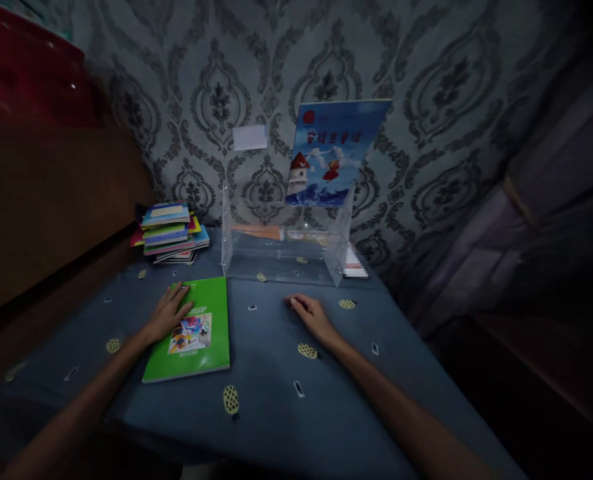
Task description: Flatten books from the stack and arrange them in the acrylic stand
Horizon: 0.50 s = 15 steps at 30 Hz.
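Observation:
My left hand [170, 313] lies flat, fingers spread, on the upper left part of a green book [216, 340]. The book rests face up and has a colourful picture on its cover. To the right of it, my right hand [312, 315] is on or just above the tablecloth, its fingers curled in and pressed together, with nothing visible in them. Beyond both hands stands a clear acrylic book rack [340, 260]. A blue picture book [331, 157] stands upright at the rack's right side, its cover facing me.
A stack of books [171, 230] sits at the table's back left. The table [271, 360] wears a blue patterned cloth. Behind the rack is a patterned wall [216, 80] with a white label [249, 137] in front. A purple curtain [496, 220] hangs at right.

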Motion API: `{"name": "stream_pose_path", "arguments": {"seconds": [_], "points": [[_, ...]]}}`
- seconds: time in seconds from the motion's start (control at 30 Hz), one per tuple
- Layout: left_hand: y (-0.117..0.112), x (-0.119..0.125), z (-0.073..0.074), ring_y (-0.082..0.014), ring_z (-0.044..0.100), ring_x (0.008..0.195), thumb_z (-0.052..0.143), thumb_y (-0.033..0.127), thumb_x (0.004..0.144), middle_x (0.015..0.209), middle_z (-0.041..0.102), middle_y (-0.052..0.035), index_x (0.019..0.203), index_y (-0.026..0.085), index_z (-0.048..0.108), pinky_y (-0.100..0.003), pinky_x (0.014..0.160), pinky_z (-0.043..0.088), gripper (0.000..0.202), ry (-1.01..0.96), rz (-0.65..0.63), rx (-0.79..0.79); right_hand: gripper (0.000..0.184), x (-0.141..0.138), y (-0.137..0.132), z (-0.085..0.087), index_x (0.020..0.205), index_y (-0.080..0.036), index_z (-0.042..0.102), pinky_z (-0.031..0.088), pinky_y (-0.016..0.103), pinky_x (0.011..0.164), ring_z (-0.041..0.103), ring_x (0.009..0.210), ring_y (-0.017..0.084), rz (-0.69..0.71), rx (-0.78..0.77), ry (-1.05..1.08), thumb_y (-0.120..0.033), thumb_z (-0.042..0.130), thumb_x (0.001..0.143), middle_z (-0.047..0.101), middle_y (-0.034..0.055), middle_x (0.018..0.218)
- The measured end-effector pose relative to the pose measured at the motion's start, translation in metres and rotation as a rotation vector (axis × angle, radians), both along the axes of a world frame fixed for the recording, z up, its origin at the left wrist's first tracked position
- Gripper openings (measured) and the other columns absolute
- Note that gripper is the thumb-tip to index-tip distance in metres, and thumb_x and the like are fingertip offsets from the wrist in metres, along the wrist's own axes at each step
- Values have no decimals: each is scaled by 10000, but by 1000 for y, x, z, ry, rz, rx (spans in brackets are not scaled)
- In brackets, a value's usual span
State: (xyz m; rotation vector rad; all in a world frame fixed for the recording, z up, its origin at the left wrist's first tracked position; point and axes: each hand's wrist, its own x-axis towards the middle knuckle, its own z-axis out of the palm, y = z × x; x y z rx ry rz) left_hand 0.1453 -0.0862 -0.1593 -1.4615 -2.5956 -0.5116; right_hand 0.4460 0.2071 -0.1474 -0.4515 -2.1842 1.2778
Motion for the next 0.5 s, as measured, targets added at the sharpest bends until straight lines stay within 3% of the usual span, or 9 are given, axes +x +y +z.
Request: {"name": "stream_pose_path", "arguments": {"seconds": [0.2, 0.4, 0.5], "points": [[16, 49, 1, -330, 233, 1478, 383, 537, 950, 1584, 323, -134, 1460, 150, 429, -505, 1183, 256, 642, -51, -52, -20, 354, 0, -1, -2, 1014, -200, 718, 520, 375, 849, 675, 917, 246, -35, 20, 12, -437, 475, 913, 750, 71, 980], [70, 105, 3, -337, 211, 1483, 426, 516, 953, 1580, 337, -115, 1465, 180, 426, -523, 1177, 264, 613, -114, -144, 37, 340, 2, -4, -1, 1087, -196, 676, 523, 350, 818, 663, 916, 229, -66, 85, 26, -389, 431, 952, 732, 67, 1010], [101, 126, 3, -344, 211, 1482, 444, 485, 956, 1571, 348, -137, 1450, 159, 442, -539, 1176, 254, 591, -137, -176, 62, 287, 4, -2, -2, 1086, -209, 656, 506, 366, 877, 645, 967, 227, -94, 143, 29, -335, 438, 950, 707, 67, 1047]]}}
